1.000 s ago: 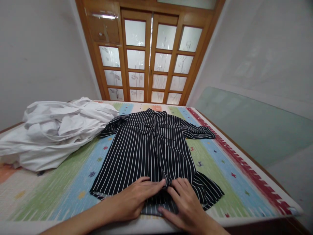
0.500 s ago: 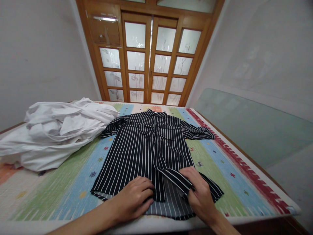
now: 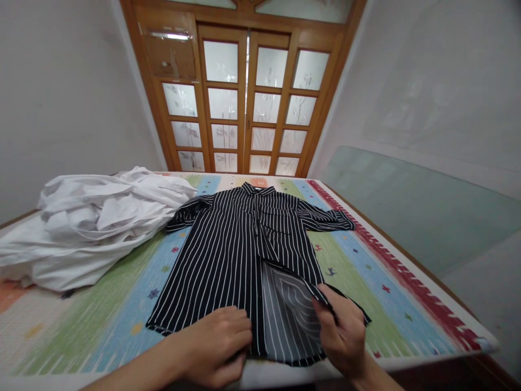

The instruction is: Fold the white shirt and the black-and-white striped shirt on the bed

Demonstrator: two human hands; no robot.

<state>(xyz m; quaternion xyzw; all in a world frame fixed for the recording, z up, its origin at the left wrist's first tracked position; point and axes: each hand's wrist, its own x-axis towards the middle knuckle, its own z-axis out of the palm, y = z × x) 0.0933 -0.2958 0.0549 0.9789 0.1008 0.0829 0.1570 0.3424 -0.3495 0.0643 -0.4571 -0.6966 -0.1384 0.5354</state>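
Note:
A black shirt with white stripes (image 3: 215,255) lies front up on the bed, its collar at the far end and its sleeves spread to both sides. My right hand (image 3: 344,328) is closed on the lower edge of the right front panel and holds it lifted and folded back, so the grey inner side of the back (image 3: 285,320) shows. At the bottom hem, beside the front opening, my left hand (image 3: 222,345) is closed with curled fingers on the left front panel. Its fingertips are partly hidden.
A heap of white cloth (image 3: 106,217) lies to the left, touching the shirt's sleeve. The patterned bed sheet (image 3: 382,304) is under everything. A pale green board (image 3: 391,201) stands along the right wall. Wooden doors with glass panes (image 3: 244,103) are at the back.
My right hand has drawn the right front panel further open and slightly to the right, showing more of the inside. My left hand has moved slightly down and left at the hem.

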